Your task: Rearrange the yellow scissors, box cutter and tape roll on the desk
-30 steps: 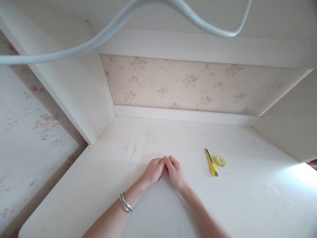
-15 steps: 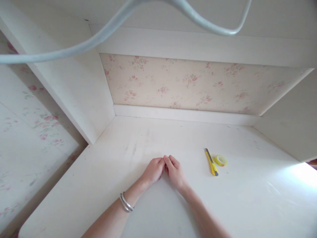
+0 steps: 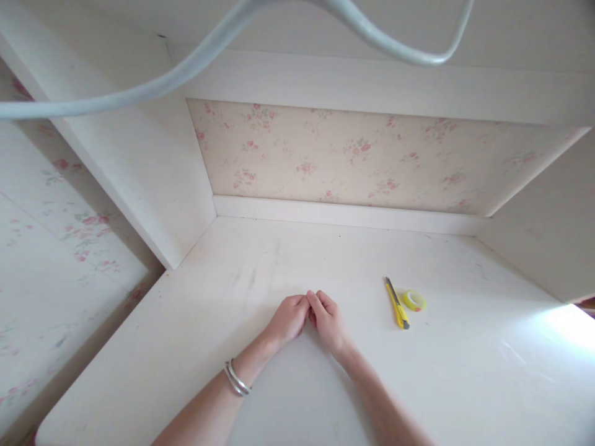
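Note:
My left hand [image 3: 289, 318] and my right hand [image 3: 329, 322] rest together on the white desk [image 3: 297, 390], thumbs and curled fingers touching. Both are closed, and no object shows in either of them; the inner fingers are partly hidden. Silver bangles [image 3: 237, 379] circle my left wrist. To the right of my right hand lies a yellow utility knife [image 3: 397, 305], its dark tip pointing away from me. Just beside it is a roll of yellow tape [image 3: 413, 300], flat on the desk.
A white side panel [image 3: 153, 186] stands at the left and another panel [image 3: 543, 229] at the right. Flowered wallpaper [image 3: 325, 155] covers the back. A pale cable or frame [image 3: 139, 93] crosses the top of the view, close to the camera.

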A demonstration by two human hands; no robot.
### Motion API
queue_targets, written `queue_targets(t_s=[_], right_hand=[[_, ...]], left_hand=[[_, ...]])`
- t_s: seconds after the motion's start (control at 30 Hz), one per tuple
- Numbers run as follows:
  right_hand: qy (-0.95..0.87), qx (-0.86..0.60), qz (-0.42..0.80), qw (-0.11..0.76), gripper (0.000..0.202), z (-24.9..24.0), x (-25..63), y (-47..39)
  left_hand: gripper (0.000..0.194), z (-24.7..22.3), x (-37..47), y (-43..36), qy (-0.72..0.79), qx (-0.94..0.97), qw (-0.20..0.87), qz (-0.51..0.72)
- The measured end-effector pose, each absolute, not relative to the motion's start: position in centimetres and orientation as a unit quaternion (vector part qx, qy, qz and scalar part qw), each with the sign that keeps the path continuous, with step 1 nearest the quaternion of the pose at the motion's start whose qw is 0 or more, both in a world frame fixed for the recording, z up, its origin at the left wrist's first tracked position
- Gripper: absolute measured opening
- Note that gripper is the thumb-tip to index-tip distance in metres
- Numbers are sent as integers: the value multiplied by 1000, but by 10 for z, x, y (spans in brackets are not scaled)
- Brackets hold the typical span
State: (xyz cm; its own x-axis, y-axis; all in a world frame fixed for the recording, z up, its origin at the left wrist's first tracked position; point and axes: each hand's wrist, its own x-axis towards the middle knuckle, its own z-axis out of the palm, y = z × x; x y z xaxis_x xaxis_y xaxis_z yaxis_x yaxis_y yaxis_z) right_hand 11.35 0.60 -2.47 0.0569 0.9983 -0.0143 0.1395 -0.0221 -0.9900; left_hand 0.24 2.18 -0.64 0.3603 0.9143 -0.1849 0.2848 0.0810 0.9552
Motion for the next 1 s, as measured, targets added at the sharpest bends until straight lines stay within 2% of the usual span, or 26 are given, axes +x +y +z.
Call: queue_targets(t_s=[0.13, 0.27, 0.47, 0.57, 0.63, 0.83, 1.0], right_hand=[[-509, -561, 454, 470, 43, -11, 122, -4], [-461, -561, 436, 532, 44, -3, 152, -33], [-348, -597, 351, 631, 39, -13, 236, -74], [-327, -648, 270, 633, 31, -15, 282, -78], [-331, -700, 213, 596, 34, -18, 309, -74], [-440, -794, 123, 401, 63, -43, 354, -42], [-519, -812, 42, 264, 64, -48, 358, -15]], left_hand=[[48, -1, 7, 16, 493, 670, 481, 275], [51, 10, 33, 0, 444, 796, 349, 217], [36, 20, 108, -21, 354, 900, 189, 168], [32, 15, 143, -21, 330, 919, 150, 157], [33, 10, 161, -18, 331, 923, 136, 143], [29, 3, 166, -3, 362, 919, 114, 108], [32, 8, 107, 19, 416, 897, 112, 96]])
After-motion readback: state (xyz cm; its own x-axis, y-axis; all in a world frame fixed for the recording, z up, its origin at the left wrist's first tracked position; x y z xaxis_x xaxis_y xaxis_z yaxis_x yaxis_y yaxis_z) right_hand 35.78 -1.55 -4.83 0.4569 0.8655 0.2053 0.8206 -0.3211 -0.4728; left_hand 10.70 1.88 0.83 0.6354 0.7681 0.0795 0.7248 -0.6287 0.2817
